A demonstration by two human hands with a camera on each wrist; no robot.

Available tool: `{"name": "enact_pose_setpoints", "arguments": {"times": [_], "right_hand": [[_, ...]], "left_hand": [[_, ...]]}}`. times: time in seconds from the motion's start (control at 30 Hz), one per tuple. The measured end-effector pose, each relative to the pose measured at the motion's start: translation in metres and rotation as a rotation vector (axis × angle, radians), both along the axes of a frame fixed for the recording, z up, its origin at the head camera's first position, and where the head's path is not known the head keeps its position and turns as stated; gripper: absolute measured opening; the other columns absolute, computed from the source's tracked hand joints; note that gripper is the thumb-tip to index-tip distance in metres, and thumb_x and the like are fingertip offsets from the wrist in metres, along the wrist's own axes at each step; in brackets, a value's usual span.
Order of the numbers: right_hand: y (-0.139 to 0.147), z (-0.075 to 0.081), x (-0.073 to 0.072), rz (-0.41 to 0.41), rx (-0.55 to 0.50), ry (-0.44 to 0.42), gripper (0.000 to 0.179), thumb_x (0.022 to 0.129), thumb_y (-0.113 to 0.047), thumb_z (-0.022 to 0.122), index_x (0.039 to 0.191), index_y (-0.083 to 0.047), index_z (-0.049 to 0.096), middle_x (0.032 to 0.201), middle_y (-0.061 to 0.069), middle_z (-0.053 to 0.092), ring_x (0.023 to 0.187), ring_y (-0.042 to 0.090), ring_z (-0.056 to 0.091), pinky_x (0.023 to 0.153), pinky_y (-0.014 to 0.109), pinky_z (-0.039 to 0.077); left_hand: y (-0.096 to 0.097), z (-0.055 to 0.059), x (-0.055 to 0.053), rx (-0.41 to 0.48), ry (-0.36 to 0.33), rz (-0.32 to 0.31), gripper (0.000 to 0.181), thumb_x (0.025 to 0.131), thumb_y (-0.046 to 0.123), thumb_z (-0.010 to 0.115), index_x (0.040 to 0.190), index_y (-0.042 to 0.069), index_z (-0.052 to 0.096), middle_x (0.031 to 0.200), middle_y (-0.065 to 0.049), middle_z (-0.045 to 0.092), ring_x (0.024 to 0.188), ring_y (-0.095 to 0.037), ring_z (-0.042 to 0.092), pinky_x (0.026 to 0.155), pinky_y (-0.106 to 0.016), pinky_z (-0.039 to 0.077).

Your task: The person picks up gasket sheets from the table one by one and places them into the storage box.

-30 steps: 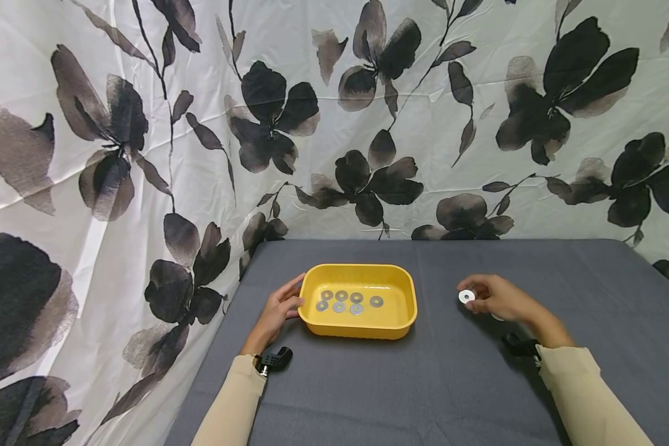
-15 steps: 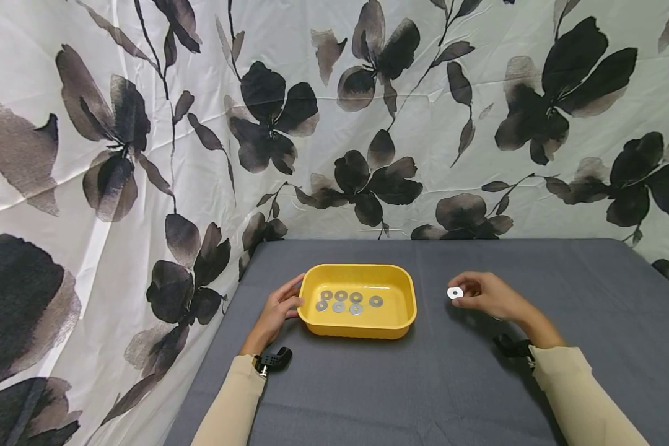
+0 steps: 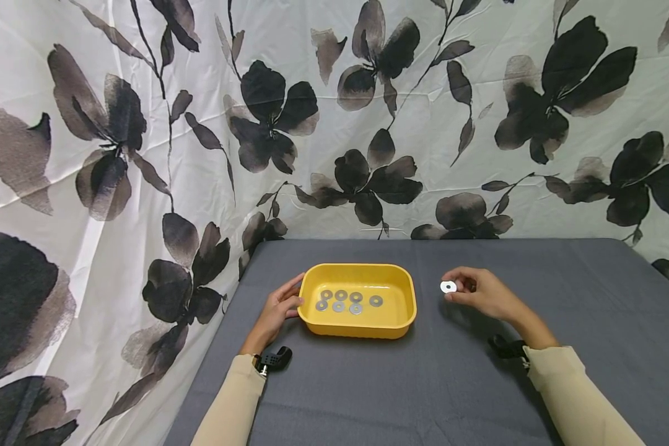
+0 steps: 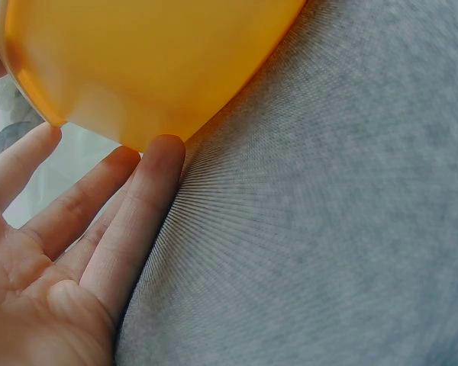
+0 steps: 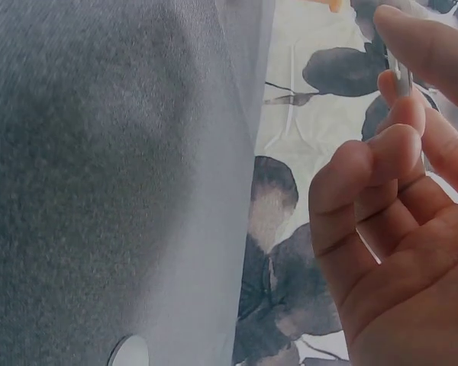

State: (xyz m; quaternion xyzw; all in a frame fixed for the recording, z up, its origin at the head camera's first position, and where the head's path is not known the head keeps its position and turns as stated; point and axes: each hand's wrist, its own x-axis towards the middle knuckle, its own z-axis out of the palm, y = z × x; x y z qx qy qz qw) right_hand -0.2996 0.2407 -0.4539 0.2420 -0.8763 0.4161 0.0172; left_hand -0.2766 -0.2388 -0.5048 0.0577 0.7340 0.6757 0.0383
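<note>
In the head view, a yellow plastic tray (image 3: 358, 326) sits on the grey cloth, with several flat metal washers (image 3: 355, 297) lying flat inside. My left hand (image 3: 274, 313) rests against the tray's left end; the left wrist view shows nearly straight fingers (image 4: 133, 229) touching its wall (image 4: 137, 84). To the right of the tray, raised above the cloth, my right hand (image 3: 482, 294) pinches one washer (image 3: 448, 287) between thumb and fingers. That washer (image 5: 401, 76) appears edge-on in the right wrist view. Another shiny disc (image 5: 130, 352) lies on the cloth there, partly cut off.
A grey cloth (image 3: 401, 390) covers the table. Behind it and to the left hangs a white curtain (image 3: 323, 124) with dark flowers. Each wrist wears a black strap mount (image 3: 275, 359).
My right hand has moved left and slightly away from me with the pinched washer, nearer the tray. The left hand and the tray stay put.
</note>
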Motion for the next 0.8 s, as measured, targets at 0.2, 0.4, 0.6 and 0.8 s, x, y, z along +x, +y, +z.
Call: {"name": "enact_pose_setpoints", "arguments": {"times": [0.2, 0.4, 0.6, 0.8], "right_hand": [[-0.005, 0.001, 0.001, -0.006, 0.002, -0.010, 0.032, 0.085, -0.014, 0.083, 0.113, -0.004, 0.070, 0.083, 0.003, 0.054, 0.070, 0.008, 0.049, 0.059, 0.022, 0.041], [-0.009, 0.000, 0.001, 0.003, -0.008, -0.003, 0.031, 0.084, -0.013, 0.083, 0.112, -0.004, 0.071, 0.082, 0.003, 0.054, 0.069, 0.008, 0.050, 0.059, 0.022, 0.042], [-0.015, 0.000, 0.003, 0.017, -0.026, 0.000, 0.031, 0.085, -0.012, 0.083, 0.112, -0.004, 0.071, 0.083, 0.004, 0.055, 0.069, 0.008, 0.049, 0.058, 0.022, 0.042], [-0.022, 0.000, 0.004, 0.018, -0.044, 0.026, 0.030, 0.084, -0.009, 0.082, 0.111, -0.004, 0.071, 0.082, 0.003, 0.055, 0.069, 0.008, 0.049, 0.058, 0.022, 0.042]], "left_hand": [[0.000, 0.000, 0.000, 0.006, 0.001, -0.005, 0.062, 0.094, 0.010, 0.062, 0.153, 0.026, 0.050, 0.150, -0.017, 0.055, 0.127, -0.036, 0.061, 0.082, -0.032, 0.063], [0.000, -0.001, 0.000, 0.008, -0.001, -0.004, 0.063, 0.094, 0.010, 0.062, 0.153, 0.026, 0.050, 0.150, -0.017, 0.055, 0.126, -0.035, 0.062, 0.082, -0.031, 0.062], [0.000, -0.001, 0.000, 0.012, 0.000, -0.001, 0.062, 0.094, 0.009, 0.062, 0.152, 0.026, 0.050, 0.149, -0.017, 0.056, 0.126, -0.037, 0.061, 0.082, -0.032, 0.063], [0.001, 0.001, 0.001, 0.001, 0.002, 0.004, 0.062, 0.094, 0.010, 0.062, 0.152, 0.027, 0.050, 0.149, -0.017, 0.056, 0.126, -0.037, 0.061, 0.082, -0.031, 0.062]]}}
